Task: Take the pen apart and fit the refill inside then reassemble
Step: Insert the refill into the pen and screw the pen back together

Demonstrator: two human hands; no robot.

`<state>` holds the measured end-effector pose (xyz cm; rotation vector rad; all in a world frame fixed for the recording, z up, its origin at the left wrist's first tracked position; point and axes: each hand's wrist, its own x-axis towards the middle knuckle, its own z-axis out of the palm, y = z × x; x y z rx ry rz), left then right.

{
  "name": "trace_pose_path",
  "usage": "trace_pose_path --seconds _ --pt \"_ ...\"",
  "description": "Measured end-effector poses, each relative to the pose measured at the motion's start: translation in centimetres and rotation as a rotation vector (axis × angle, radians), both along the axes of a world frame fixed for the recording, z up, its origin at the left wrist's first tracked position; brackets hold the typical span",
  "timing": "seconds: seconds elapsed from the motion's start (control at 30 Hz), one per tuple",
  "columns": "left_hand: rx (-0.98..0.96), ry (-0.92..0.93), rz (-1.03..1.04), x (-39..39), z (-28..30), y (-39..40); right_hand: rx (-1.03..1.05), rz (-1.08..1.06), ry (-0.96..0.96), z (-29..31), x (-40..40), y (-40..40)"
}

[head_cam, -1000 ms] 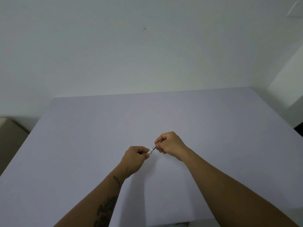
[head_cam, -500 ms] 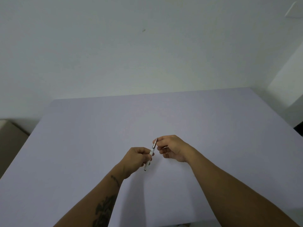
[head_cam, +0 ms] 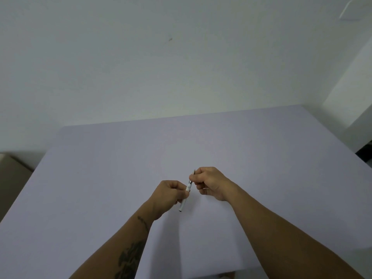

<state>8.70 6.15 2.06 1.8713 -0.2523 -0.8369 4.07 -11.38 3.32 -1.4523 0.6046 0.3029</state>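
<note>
Two bare hands are meeting over the middle of a pale lavender bench (head_cam: 100,188), with a single slim pen (head_cam: 186,195) held between them above the surface. Starting on the left, a forearm with a dark tattoo (head_cam: 128,256) is reaching in from the lower edge, and the left hand (head_cam: 170,195) is curling into a loose fist around the white barrel of the pen. Its grip is pressing closed on that barrel, thumb against the folded fingers, while the lower end of the barrel is sticking out below the fist and pointing down toward the bench, ending in a small dark tip. The pen is lying on a slant, its lower end nearer the person and its upper end leaning away and to the right. Above the left hand's grip, the white barrel is giving way to a short dark band and then a thinner, grey metallic section. Further right, the right hand (head_cam: 210,182) is pinching that thin section between thumb and forefinger, with its remaining fingers folding loosely underneath, and the narrow end is poking out just above the pinch. Whether the two parts of the pen are joined or already loosened is too small to tell. Behind the bench a plain white wall (head_cam: 181,67) is rising.
</note>
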Motion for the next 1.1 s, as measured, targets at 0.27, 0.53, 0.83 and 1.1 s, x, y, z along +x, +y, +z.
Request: trace_pose_path --seconds 0.27,0.53,0.83,1.1 --pt "0.021 -0.026 0.020 -0.4 0.2 0.4 0.041 0.002 -0.002 0.7 0.4 -1.0" --pt "0.019 -0.043 0.026 -0.6 0.0 0.7 0.011 -0.006 0.004 0.2 0.2 -0.1" --pt "0.001 -0.066 0.031 -0.7 0.3 0.4 -0.263 0.055 -0.044 0.5 0.9 0.9" --pt "0.003 -0.065 0.041 -0.2 0.4 0.8 -0.108 0.066 -0.051 1.6 1.2 -0.2"
